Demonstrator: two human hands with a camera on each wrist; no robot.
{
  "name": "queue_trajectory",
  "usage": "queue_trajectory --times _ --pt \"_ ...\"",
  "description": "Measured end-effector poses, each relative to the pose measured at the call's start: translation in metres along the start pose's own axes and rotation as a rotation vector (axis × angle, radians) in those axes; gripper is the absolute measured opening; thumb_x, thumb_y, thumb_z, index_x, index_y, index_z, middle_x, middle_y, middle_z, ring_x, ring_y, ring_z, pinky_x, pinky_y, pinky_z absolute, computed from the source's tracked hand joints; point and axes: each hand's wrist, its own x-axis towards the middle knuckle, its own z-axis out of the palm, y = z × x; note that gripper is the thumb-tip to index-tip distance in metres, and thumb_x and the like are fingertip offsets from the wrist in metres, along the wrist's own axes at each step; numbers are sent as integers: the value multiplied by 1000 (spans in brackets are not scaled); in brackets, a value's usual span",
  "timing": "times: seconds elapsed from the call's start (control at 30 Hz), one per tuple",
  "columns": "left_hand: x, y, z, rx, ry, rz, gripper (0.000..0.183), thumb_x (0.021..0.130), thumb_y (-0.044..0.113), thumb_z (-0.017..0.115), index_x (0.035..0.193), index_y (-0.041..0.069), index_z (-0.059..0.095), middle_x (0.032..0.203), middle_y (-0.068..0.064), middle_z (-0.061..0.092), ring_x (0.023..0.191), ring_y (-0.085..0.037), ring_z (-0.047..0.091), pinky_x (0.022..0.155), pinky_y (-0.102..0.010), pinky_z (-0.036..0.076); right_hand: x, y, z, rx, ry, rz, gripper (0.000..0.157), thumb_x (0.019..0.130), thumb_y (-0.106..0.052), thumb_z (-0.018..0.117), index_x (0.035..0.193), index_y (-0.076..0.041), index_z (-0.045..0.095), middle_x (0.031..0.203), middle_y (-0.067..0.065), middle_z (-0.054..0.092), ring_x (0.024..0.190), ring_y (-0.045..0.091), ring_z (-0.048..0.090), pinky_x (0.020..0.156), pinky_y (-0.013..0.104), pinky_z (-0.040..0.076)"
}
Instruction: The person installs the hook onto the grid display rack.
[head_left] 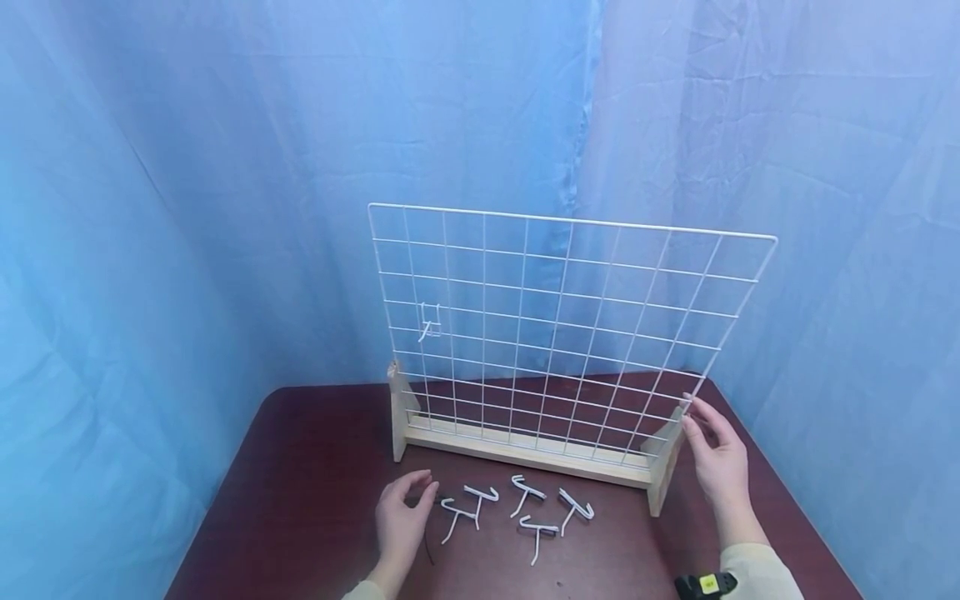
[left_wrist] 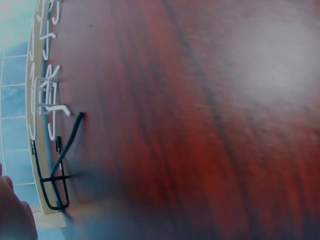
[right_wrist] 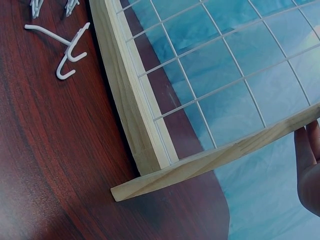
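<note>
A grid panel (head_left: 560, 293) of thin white wire, welded in squarish cells and rounded at its upper corners, is held upright in a pale wooden stand. The stand's long, flat base bar (head_left: 525, 451) is joined to a left side piece (head_left: 398, 421) and a right side piece (head_left: 663, 467), on which straight, fine grain can be seen.

The upper part of the right side piece is pinched between the thumb and fingers of the right hand (head_left: 720, 458). The left hand (head_left: 401, 517) is held just beside a black hook (left_wrist: 54, 177), its fingers loosely curved and a gap left between thumb and forefinger; nothing is seen gripped in it. The black hook is shaped as a narrow U-frame with a crossbar and a slanting rod, and is laid on the desk (head_left: 300, 467) in front of the stand's left end.

To the right of it, five white hooks (head_left: 537, 528), each smooth with bent ends and a projecting rod, are scattered before the base bar. One more white hook (head_left: 428, 327) is hung on the left part of the grid panel. The desk is finished in glossy, dark reddish-brown wood grain and backed by softly creased blue curtains (head_left: 450, 108).
</note>
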Motion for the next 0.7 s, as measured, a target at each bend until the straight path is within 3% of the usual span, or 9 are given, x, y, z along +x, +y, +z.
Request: queue_trajectory --times 0.17,0.43,0.7 --pt "-6 -3 -4 19 -19 14 22 79 8 83 98 13 74 89 8 73 91 -15 63 87 -39 48 -1 -2 1 -19 6 5 32 94 6 61 126 8 61 107 -22 64 93 -3 58 78 6 46" --pt "-14 -12 -3 51 1 96 24 75 5 85 95 13 75 88 10 72 86 -14 63 80 -34 49 -2 -5 0 -30 0 32 33 95 4 61 127 7 60 107 -22 63 93 -2 57 77 5 45" --pt "-24 -16 -1 100 -58 77 27 72 12 88 97 15 76 94 11 72 95 -14 60 86 -37 49 -1 -3 1 -17 -3 4 32 95 6 60 127 8 60 113 -11 68 95 0 59 79 6 46"
